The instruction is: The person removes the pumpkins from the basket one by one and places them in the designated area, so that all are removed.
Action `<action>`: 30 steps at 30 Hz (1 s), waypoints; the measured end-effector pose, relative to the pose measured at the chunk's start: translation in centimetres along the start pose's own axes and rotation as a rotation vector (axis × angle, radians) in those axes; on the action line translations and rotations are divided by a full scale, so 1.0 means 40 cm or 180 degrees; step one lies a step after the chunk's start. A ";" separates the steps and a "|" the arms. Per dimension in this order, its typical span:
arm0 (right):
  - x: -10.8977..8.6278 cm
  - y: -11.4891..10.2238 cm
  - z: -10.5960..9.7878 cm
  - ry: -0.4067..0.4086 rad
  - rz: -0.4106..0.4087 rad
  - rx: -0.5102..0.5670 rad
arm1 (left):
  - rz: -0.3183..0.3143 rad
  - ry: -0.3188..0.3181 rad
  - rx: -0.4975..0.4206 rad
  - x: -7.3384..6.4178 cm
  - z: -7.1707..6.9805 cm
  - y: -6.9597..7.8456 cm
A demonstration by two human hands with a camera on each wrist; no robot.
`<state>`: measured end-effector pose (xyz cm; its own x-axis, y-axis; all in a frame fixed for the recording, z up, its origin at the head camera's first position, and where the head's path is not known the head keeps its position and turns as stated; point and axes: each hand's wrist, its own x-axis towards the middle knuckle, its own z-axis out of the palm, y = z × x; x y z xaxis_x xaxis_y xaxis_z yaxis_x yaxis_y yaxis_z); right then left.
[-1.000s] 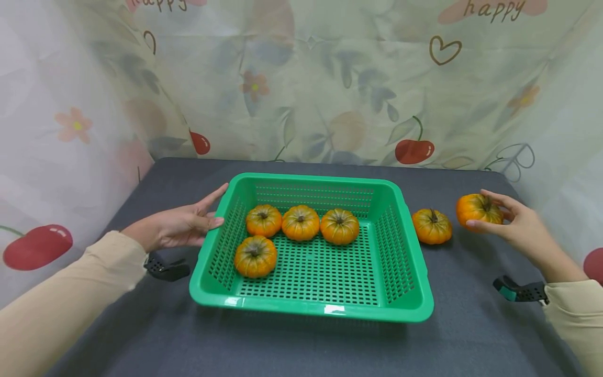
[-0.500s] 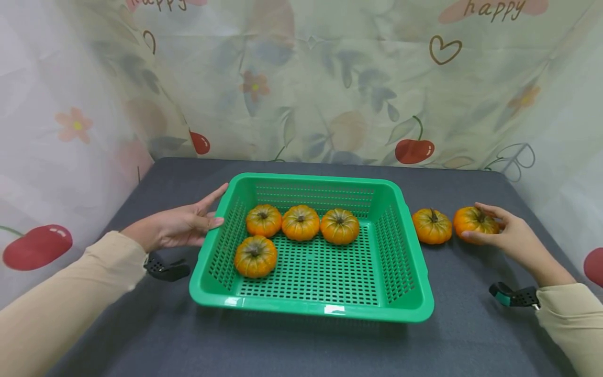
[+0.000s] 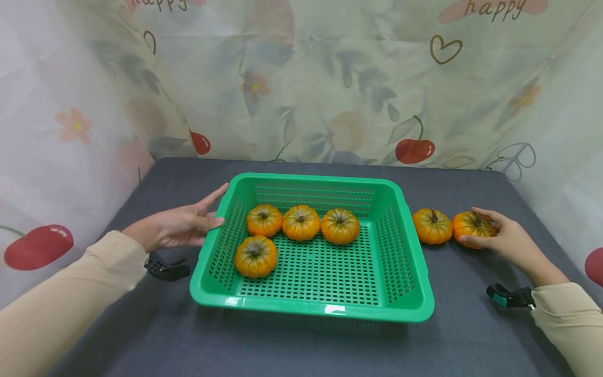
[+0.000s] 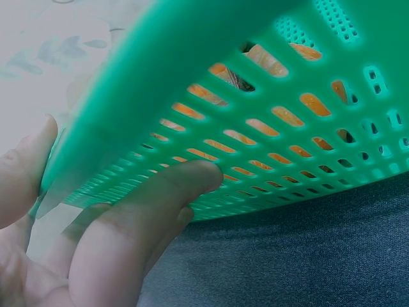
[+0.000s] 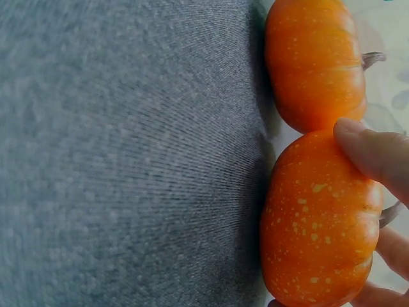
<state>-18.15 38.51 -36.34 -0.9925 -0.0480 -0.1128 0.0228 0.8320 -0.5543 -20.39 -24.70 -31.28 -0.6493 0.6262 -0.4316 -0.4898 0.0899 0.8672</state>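
A green plastic basket with slotted walls stands on the dark cloth and holds several small orange pumpkins, one of them a front-left pumpkin. At its left side my left hand grips the rim, thumb on top and fingers against the outer wall. To the right of the basket, my right hand holds a pumpkin between thumb and fingers. That pumpkin is down on the cloth, beside another pumpkin. In the right wrist view the held pumpkin shows pale specks and seems to touch its neighbour.
Dark grey cloth covers the table. Printed fabric with flowers and cherries hangs behind it and on both sides. A dark strap with a small device sits at the right wrist, another device at the left.
My right hand has lowered its pumpkin onto the cloth and moved it slightly left, up against the other pumpkin. The left hand and basket have stayed put.
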 end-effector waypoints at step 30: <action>0.007 0.001 0.007 -0.0006 -0.0002 0.0045 | 0.0005 0.0016 -0.0014 0.001 -0.001 -0.002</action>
<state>-18.40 38.37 -36.62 -0.9922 -0.0495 -0.1141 0.0240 0.8241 -0.5659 -20.38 -24.71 -31.37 -0.6528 0.6226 -0.4315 -0.4914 0.0854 0.8667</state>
